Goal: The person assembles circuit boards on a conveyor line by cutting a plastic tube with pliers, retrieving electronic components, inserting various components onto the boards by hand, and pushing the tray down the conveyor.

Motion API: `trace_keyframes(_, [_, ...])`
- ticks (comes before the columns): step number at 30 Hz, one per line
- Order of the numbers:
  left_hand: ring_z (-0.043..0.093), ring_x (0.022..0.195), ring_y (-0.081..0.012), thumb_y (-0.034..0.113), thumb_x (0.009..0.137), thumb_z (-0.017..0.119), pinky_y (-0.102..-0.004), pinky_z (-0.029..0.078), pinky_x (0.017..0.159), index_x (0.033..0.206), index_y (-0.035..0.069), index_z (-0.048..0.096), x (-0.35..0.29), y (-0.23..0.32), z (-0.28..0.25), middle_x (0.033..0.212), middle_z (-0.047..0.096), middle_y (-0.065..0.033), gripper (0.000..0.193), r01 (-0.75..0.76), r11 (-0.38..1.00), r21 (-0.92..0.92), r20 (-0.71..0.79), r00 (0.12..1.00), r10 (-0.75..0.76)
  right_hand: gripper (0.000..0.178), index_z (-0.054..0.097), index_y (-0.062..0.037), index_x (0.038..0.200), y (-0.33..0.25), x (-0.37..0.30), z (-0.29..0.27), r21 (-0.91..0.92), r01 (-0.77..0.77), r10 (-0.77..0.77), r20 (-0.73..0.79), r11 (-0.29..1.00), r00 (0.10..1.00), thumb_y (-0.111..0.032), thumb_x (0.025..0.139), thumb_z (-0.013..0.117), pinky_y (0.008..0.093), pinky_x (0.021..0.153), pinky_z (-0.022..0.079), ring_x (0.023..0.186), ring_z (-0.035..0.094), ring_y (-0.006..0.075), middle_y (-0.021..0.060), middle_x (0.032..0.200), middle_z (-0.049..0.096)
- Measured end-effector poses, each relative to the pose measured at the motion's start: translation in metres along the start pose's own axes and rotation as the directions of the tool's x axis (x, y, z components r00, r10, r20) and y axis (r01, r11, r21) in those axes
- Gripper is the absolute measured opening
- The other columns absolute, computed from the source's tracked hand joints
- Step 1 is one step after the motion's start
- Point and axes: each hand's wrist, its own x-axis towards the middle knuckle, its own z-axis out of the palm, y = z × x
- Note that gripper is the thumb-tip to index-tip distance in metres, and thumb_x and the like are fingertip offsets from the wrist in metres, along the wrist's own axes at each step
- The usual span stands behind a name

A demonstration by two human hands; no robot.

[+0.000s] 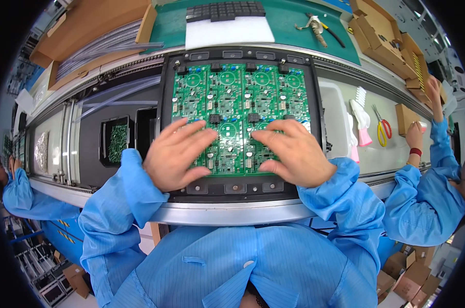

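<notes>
A green circuit board panel, made up of several repeated boards, lies in a black frame carrier in front of me. My left hand rests over the panel's left side, fingers spread and thumb apart, with nothing visible in it. Over the right side is my right hand, its fingers reaching to the left and its thumb apart. Its fingertips are beside a black square component. Both hands hide parts of the lower boards. More black components stand along the board rows.
Left of the carrier, a black bin holds small green parts. Scissors and a pink-tipped white brush lie to the right. Beyond are a white foam sheet with black parts and pliers. Co-workers' blue sleeves flank me.
</notes>
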Motion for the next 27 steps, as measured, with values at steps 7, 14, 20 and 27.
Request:
trace_keyframes(7, [0.048, 0.115, -0.0272, 0.034, 0.085, 0.053, -0.0394, 0.036, 0.097, 0.126, 0.004, 0.048, 0.007, -0.056, -0.002, 0.118, 0.057, -0.0092, 0.051, 0.303, 0.938, -0.168, -0.226, 0.915, -0.335, 0.046, 0.05, -0.0102, 0.124, 0.057, 0.009, -0.019, -0.076, -0.305, 0.295, -0.121, 0.949, 0.948, -0.026, 0.082, 0.06, 0.0381, 0.089, 0.039, 0.101, 0.049, 0.0307, 0.0161, 0.115, 0.049])
trace_keyframes(14, [0.048, 0.115, -0.0271, 0.033, 0.086, 0.053, -0.0384, 0.034, 0.098, 0.127, 0.004, 0.046, 0.007, -0.07, 0.008, 0.116, 0.058, -0.0087, 0.051, 0.316, 0.949, -0.001, -0.236, 0.922, -0.307, 0.047, 0.05, -0.0094, 0.123, 0.068, 0.014, -0.012, -0.147, -0.347, 0.34, -0.076, 0.926, 0.938, -0.024, 0.081, 0.061, 0.0363, 0.089, 0.039, 0.101, 0.049, 0.0296, 0.0149, 0.113, 0.051])
trace_keyframes(20, [0.048, 0.116, -0.0262, 0.037, 0.086, 0.052, -0.0385, 0.032, 0.1, 0.13, 0.003, 0.042, 0.011, -0.075, 0.005, 0.115, 0.059, -0.0096, 0.056, 0.25, 0.955, 0.161, -0.196, 0.956, -0.217, 0.047, 0.05, -0.0083, 0.123, 0.069, 0.022, -0.015, -0.252, -0.292, 0.293, -0.035, 0.923, 0.956, -0.026, 0.081, 0.061, 0.0364, 0.089, 0.038, 0.101, 0.05, 0.0289, 0.0145, 0.112, 0.052])
trace_keyframes(27, [0.045, 0.12, -0.0256, 0.042, 0.087, 0.048, -0.0401, 0.029, 0.103, 0.132, 0.003, 0.038, 0.036, -0.065, -0.002, 0.117, 0.058, -0.0109, 0.061, 0.184, 0.957, 0.225, -0.129, 0.979, -0.158, 0.048, 0.051, -0.008, 0.122, 0.06, 0.042, -0.016, -0.232, -0.223, 0.235, 0.028, 0.947, 0.971, -0.03, 0.081, 0.061, 0.0371, 0.09, 0.039, 0.103, 0.05, 0.0287, 0.0147, 0.111, 0.055])
